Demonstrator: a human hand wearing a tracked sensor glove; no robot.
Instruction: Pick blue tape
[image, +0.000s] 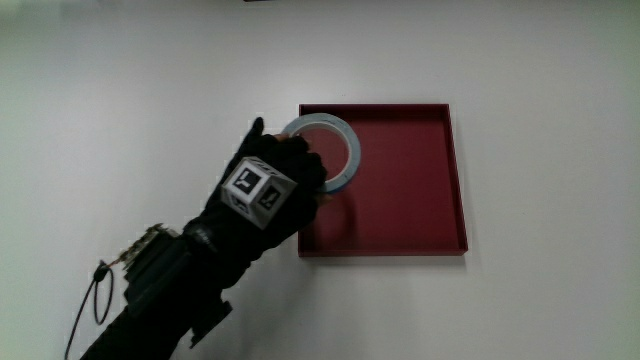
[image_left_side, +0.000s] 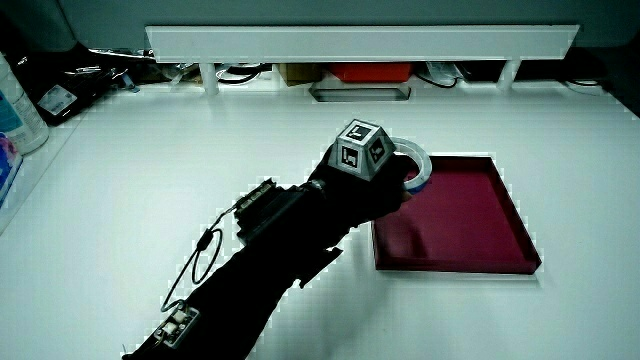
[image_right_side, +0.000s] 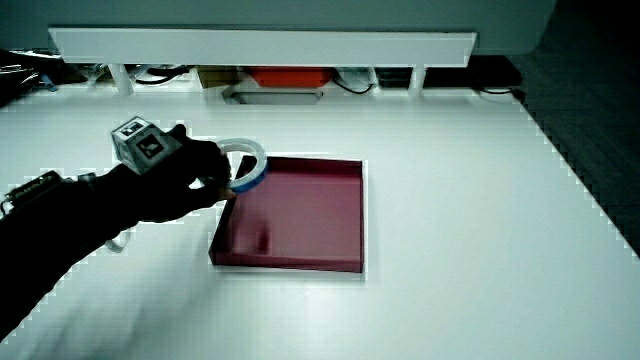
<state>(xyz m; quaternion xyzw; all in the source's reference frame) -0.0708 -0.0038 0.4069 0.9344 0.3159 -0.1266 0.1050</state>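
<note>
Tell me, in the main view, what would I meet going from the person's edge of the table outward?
Forearm → hand, gripping the blue tape over a corner of the red tray.

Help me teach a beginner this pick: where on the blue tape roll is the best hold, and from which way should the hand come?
Probably the band of the ring, pinched through its open centre. The blue tape sits at a corner of the red tray, partly over the rim, so its table-side edge is reachable. The hand comes from that side, fingers closed on the near part of the band.
</note>
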